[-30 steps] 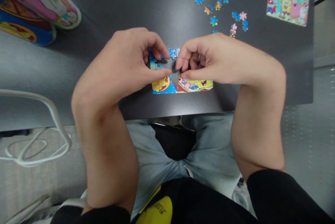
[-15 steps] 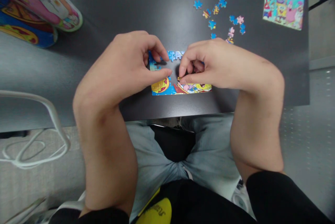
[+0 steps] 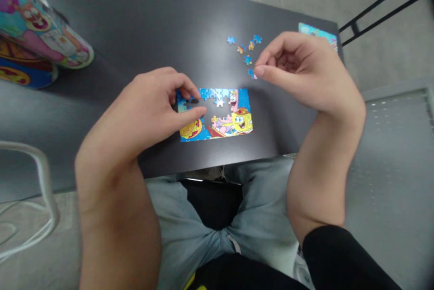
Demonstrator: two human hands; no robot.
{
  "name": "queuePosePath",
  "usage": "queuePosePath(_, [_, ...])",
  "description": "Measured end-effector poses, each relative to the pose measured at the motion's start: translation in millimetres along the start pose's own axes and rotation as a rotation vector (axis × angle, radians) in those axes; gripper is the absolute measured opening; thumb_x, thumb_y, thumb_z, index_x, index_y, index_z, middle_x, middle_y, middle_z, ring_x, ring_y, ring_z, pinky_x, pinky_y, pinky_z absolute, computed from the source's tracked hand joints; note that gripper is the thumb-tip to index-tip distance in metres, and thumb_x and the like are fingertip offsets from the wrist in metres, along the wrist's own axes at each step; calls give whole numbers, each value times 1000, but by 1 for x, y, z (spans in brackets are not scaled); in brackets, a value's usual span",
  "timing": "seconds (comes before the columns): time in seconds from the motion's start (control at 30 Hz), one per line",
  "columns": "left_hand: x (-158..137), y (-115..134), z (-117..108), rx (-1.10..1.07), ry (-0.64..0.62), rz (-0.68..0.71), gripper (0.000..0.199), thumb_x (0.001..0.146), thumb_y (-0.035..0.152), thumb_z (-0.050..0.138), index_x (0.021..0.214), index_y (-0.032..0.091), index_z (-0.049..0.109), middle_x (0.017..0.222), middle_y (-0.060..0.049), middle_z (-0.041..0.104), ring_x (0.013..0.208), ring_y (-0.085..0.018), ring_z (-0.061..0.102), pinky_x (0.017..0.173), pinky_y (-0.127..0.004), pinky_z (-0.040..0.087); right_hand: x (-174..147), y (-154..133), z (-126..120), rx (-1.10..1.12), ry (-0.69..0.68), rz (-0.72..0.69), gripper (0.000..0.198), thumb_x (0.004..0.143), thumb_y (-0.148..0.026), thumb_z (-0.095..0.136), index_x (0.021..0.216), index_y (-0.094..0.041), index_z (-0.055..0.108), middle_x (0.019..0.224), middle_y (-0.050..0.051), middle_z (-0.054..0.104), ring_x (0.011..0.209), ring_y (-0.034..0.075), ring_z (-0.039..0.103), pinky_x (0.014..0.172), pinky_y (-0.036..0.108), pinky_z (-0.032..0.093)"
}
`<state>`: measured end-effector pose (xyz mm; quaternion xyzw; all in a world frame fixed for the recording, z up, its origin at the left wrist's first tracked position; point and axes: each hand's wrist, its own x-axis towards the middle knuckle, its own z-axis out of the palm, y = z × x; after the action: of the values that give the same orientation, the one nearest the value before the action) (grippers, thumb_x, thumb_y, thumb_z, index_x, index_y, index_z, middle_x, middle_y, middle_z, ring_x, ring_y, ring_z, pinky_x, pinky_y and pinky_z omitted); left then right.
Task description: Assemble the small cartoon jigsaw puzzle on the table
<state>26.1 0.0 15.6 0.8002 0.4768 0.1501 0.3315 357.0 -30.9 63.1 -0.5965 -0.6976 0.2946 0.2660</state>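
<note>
2 hands work: my left hand [image 3: 152, 106] pins the puzzle [image 3: 217, 116] at frame centre; my right hand [image 3: 301, 73], half-curled and empty, should pinch 1 loose piece [image 3: 251, 73] lightly.

- The person is wearing a black top; its sleeves are ending above the elbows, leaving both forearms bare.
- The right sleeve [image 3: 342, 258] is showing as a black cuff at the lower right of the frame.
- Light blue-grey trousers [image 3: 267, 217] are covering both thighs in the lower centre, creasing where the legs meet.
- A black hem is hanging over the lap at the bottom centre, with a small yellow patch [image 3: 195, 286] peeking out at the bottom edge.
- The left hand [image 3: 149, 109] and the right hand [image 3: 301, 70] are bare, wearing no rings, watch or gloves that can be seen.
</note>
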Motion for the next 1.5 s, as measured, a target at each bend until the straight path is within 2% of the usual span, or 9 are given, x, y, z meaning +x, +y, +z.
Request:
queuePosePath(0.1, [2,-7,1,11,5,11,33,96,62,84,110,33,87,109,-7,84,95,-32,74,90,-48,59,1,34,-19,-1,307,65,31,108,-50,100,104,-31,77,104,8,80,96,27,69,90,44,57])
queuePosePath(0.17, [4,-11,3,10,15,29,32,98,63,82,110,34,86,109,-7,83,91,-32,73,88,-48,58,3,60,-27,-84,399,163,29,110,-55,94,107,-31,77,107,7,79,99,29,71,89,44,59])
queuePosePath(0.23, [6,-15,3,12,21,37,33,100,65,80,110,34,86,109,-7,83,87,-31,71,86,-48,56,5,82,-29,-119,425,188,22,107,-48,92,107,-30,78,106,6,79,97,29,72,90,45,60])
queuePosePath(0.4, [7,-11,1,47,-9,0,43,105,68,75,114,28,88,108,-8,80,88,-33,70,84,-49,52,10,103,-21,-86,320,252,16,96,-36,93,104,-29,81,102,4,83,85,24,67,90,45,60])
queuePosePath(0.57, [8,-6,0,56,-30,-13,49,106,68,72,115,23,89,109,-10,77,90,-32,69,85,-48,51,7,92,-17,-37,131,264,27,93,-44,104,98,-27,84,96,4,85,82,23,66,84,42,57])
queuePosePath(0.8, [7,-6,-1,37,-32,-20,46,104,67,75,115,25,89,109,-10,79,90,-34,70,85,-50,52,10,74,-8,-10,26,245,25,90,-35,109,95,-29,86,96,5,86,85,26,72,86,44,62])
queuePosePath(1.13, [7,-6,-1,2,-24,-6,45,105,69,75,115,27,87,111,-13,81,92,-38,72,87,-57,55,10,70,-8,31,-32,224,30,90,-38,113,95,-32,84,106,6,89,94,33,79,92,50,67])
queuePosePath(1.3, [6,-6,-1,-20,-11,17,42,105,70,76,112,29,86,109,-14,82,90,-38,72,84,-58,54,13,68,-8,51,-60,205,24,93,-36,107,105,-31,87,93,2,82,88,29,77,88,45,61])
queuePosePath(1.5, [3,-2,-1,-29,-1,-12,32,105,62,75,111,32,86,112,-12,83,96,-38,74,95,-60,60,12,64,-5,86,-64,170,21,98,-43,104,103,-29,89,98,3,85,93,27,76,87,43,61])
